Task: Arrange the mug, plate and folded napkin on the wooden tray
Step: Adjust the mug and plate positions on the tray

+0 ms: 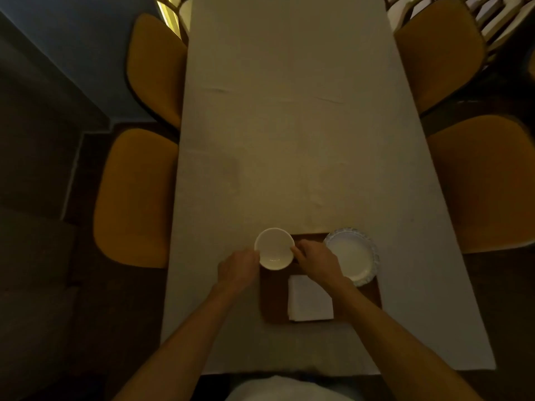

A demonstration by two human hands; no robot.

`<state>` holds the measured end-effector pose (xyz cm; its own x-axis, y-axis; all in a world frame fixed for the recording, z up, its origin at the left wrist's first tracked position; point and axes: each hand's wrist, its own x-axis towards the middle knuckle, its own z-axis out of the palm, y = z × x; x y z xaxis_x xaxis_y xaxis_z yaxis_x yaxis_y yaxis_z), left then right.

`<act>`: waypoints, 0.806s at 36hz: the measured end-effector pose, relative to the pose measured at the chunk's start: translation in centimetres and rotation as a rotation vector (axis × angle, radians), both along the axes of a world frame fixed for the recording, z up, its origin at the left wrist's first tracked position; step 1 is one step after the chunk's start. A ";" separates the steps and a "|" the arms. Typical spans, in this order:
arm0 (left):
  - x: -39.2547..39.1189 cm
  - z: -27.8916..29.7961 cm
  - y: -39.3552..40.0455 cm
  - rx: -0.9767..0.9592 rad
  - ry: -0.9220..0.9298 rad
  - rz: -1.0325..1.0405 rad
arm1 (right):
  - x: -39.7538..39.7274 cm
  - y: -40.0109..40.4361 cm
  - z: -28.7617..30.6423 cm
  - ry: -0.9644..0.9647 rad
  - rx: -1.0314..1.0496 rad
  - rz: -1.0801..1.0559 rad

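Dim overhead head view, long worktop (289, 140) covered in a pale cloth, four mustard-yellow chairs (136, 198) tucked in, two per side. Near the close end sits the wooden tray (273, 302), dark brown, flat on the cloth. Mug (274, 248) is white, seen from straight above so it reads as a round open rim, empty inside; it is at the tray's far-left corner, overlapping the tray edge, cannot tell if it is resting or lifted slightly. Left hand (238, 269) is curled against the mug's left side, fingers touching the rim and wall, partly closed around it. Right hand (317, 260) comes in from the right, fingertips pinching the mug's right rim, loosely closed on it. So both hands hold the mug between them. Plate (354, 256), white with a scalloped patterned rim, lies at the tray's far-right corner, its right edge hanging past the tray side; right wrist crosses over its near-left part. Folded napkin (309, 299), white square, lies flat on the tray's near middle, just under the right forearm, apart from the mug, close to the plate. Bare forearms both in view, person's light top visible at bottom edge.
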<state>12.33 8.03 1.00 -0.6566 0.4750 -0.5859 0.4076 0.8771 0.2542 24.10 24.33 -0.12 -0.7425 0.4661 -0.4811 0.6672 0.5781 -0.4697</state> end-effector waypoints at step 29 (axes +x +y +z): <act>1.3 -0.8 -0.6 0.052 -0.123 0.075 | -2.2 1.3 -0.9 -0.156 0.065 0.246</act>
